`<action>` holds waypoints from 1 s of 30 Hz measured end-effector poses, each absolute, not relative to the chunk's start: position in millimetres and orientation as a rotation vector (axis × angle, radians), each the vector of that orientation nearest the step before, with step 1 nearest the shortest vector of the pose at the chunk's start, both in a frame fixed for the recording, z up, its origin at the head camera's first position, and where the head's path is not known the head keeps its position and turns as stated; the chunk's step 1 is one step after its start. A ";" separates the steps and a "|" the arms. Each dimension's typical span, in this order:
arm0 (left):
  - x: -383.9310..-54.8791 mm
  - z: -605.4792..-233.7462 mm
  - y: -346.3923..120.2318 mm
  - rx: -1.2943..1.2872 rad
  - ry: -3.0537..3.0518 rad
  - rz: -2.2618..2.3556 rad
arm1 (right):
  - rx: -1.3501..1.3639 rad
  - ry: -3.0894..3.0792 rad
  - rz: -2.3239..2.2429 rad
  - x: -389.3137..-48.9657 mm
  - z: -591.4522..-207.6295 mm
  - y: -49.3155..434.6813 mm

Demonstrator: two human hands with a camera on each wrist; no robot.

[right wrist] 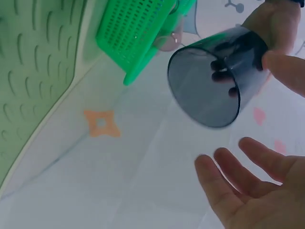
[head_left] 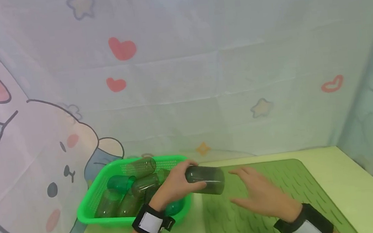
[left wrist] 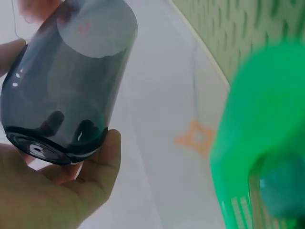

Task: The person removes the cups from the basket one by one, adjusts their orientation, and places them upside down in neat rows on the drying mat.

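- Currently: left hand (head_left: 177, 184) grips the dark grey cup (head_left: 210, 179) near its base, thumb on the near side, fingers on the far wall.
- The right hand (head_left: 260, 195) grasps nothing: fingers and thumb spread, apart from the cup's mouth.
- Cup is up off the surface, roughly sideways, mouth toward that hand; head view shows it between the green basket (head_left: 110, 221) of other cups (head_left: 144, 167) and over the edge of the green mat (head_left: 290, 181).
- My read: likely a handover. Low left hold is good, leaves the mouth end free.
- Right should take the outer wall, thumb opposite fingers, nothing inside the rim.
- Squeeze lightly; smooth wall may slip. Can't tell plastic from glass.
- Left should let go only once right has it firmly.
- Turn it slowly, clear of the basket.
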State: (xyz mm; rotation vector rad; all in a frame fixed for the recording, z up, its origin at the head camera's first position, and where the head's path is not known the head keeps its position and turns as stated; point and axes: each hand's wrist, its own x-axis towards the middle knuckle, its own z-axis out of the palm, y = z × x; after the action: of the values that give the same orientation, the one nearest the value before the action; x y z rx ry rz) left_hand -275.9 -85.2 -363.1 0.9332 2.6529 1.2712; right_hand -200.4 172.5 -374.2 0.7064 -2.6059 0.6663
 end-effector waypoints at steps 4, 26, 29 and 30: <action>-276.1 -368.0 -72.0 0.889 2.605 1.329 | 0.778 -2.513 0.649 -209.0 -372.0 159.8; -269.3 -379.7 -47.7 0.704 2.354 1.465 | 0.960 -2.488 0.519 -233.3 -391.4 157.1; -270.0 -372.2 -56.8 0.696 2.353 1.439 | 0.910 -2.518 0.621 -233.9 -392.0 159.7; -270.5 -369.3 -60.8 0.697 2.364 1.425 | 0.881 -2.531 0.669 -234.2 -392.2 160.9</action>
State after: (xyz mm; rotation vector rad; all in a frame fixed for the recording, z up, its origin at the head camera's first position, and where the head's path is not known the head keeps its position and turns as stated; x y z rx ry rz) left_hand -270.5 -60.8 -369.3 0.6975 2.3640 1.4251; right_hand -234.2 160.9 -392.2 0.8812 -2.5309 0.6694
